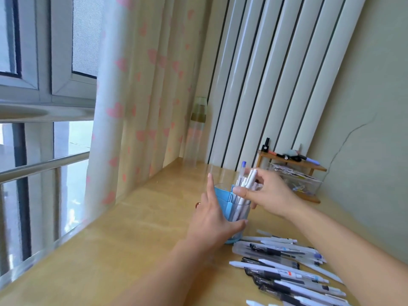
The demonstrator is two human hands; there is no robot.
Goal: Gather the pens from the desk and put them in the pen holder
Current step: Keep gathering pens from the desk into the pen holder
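Observation:
A blue and clear pen holder (pixel 223 202) stands on the wooden desk (pixel 132 239) with several white pens (pixel 239 204) upright in it. My left hand (pixel 213 219) wraps around the holder's left side, index finger straight up along its wall and thumb across the front. My right hand (pixel 265 193) is over the holder's top and pinches a white pen (pixel 248 181) between thumb and fingers, the pen's lower part inside the holder. Several more black, white and clear pens (pixel 284 266) lie loose on the desk at the lower right.
A clear glass bottle (pixel 197 133) with a greenish top stands at the back by the heart-patterned curtain (pixel 136 107). A small wooden shelf (pixel 293 164) with oddments and a clear box (pixel 302 182) sit against the wall, right of the holder. The desk's left edge runs along the window.

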